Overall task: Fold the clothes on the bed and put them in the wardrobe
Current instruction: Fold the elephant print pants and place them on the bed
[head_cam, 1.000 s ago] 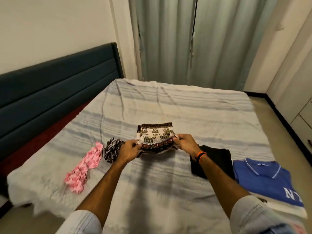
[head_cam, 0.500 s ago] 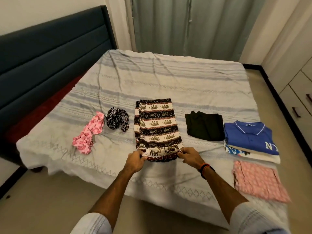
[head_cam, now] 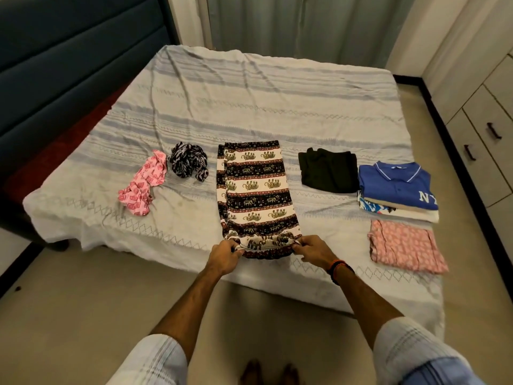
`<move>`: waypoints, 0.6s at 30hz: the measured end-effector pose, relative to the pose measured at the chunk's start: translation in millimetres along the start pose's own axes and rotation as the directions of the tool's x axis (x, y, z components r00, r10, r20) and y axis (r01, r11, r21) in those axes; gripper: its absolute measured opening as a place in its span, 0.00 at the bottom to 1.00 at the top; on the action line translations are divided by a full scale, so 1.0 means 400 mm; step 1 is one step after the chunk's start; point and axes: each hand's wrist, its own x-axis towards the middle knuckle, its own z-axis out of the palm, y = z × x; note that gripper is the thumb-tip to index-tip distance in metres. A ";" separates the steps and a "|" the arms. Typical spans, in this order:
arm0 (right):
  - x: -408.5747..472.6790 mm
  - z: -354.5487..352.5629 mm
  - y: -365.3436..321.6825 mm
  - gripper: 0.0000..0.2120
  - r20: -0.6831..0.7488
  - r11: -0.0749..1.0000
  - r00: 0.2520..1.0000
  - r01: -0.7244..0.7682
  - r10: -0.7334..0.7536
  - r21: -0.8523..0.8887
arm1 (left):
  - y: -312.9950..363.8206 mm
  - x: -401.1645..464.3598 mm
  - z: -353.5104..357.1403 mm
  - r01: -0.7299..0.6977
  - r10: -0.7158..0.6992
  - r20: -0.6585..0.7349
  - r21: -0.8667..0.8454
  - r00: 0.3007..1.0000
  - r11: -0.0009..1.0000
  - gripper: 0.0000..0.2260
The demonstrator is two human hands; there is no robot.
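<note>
- The left hand [head_cam: 223, 255] and right hand [head_cam: 311, 250] each have their grip closed on a near corner of the elephant-print garment [head_cam: 256, 195], fingers curled into the bunched hem, at lower centre of the frame.
- That garment is thin woven cloth, banded cream and black with rows of small elephants, laid out as a long flat rectangle running away from the hands up the middle of the bed [head_cam: 277, 107].
- Left of it lie two crumpled heaps: a black-and-white patterned piece [head_cam: 188, 161] and, touching it, a pink printed piece [head_cam: 143, 184].
- Right of it sits a black folded garment [head_cam: 329, 170], squarish and matte.
- Further right, a blue polo shirt [head_cam: 394, 184] with a white-trimmed collar tops a neat stack; a pink patterned folded piece [head_cam: 405, 247] lies just below.
- The bedspread is wrinkled, pale with grey-blue stripes and zigzag stitching.
- A dark padded headboard [head_cam: 69, 51] fills the upper left, grey-green curtains [head_cam: 305, 23] hang at top, and pale drawers [head_cam: 488, 129] with dark handles line the right edge.
</note>
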 end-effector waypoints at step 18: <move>-0.036 0.015 0.094 0.10 0.016 0.999 1.000 0.014 -0.015 0.030 | 0.014 -0.079 0.107 0.109 -0.111 -0.038 -0.064 0.993 0.992 0.09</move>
